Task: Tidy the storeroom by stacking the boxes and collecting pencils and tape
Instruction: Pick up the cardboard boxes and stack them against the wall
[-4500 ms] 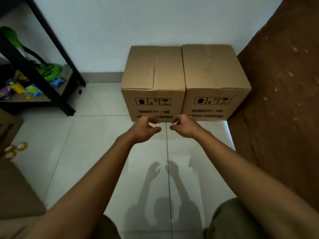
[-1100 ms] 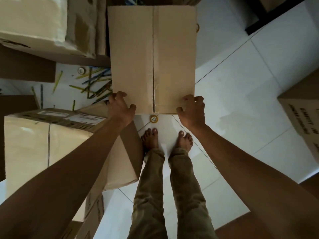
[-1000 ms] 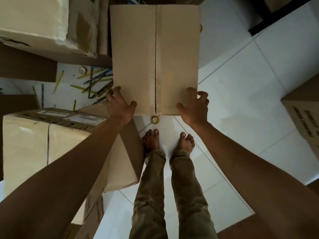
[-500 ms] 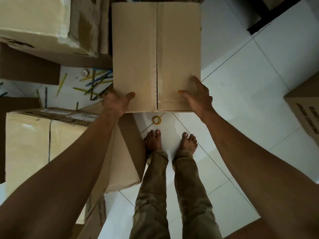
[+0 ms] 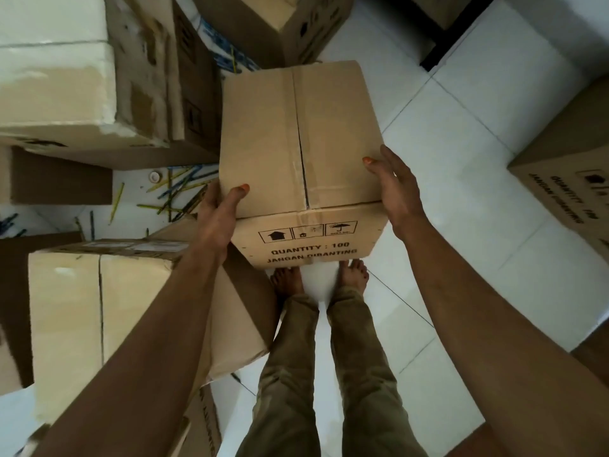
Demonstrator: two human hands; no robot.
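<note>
The cardboard box (image 5: 298, 143) is up off the floor, held between both hands right above the person's bare feet (image 5: 354, 275). Its near face reads "QUANTITY : 100" and under that "JANGAN DIBANTING" (the middle letters are dim), plus three little handling icons: an up-arrow, something too small to read, and an umbrella. Clear tape runs along the top seam.

The left hand (image 5: 217, 219) has its thumb hooked over the top near edge, and the fingers go round the box's left side where I can't see them. The right hand (image 5: 397, 189) lies flat against the right side, fingers pretty straight, thumb tip on the top edge, pressing rather than wrapping.

Beyond the left hand, a scatter of pencils (image 5: 179, 192) (yellow, blue, dark green) lies on the white tile floor (image 5: 461, 133), partly hidden by the box. A small pale ring (image 5: 154, 175) sits near them; can't tell if it's tape.

Under the left forearm there's a pale taped box (image 5: 99, 311) with a white label I can't read. Further out past the left hand is a big worn box (image 5: 82, 77), cut off by the frame. Out past the right hand another carton (image 5: 566, 179) shows the same print sideways, cropped at the edge.
</note>
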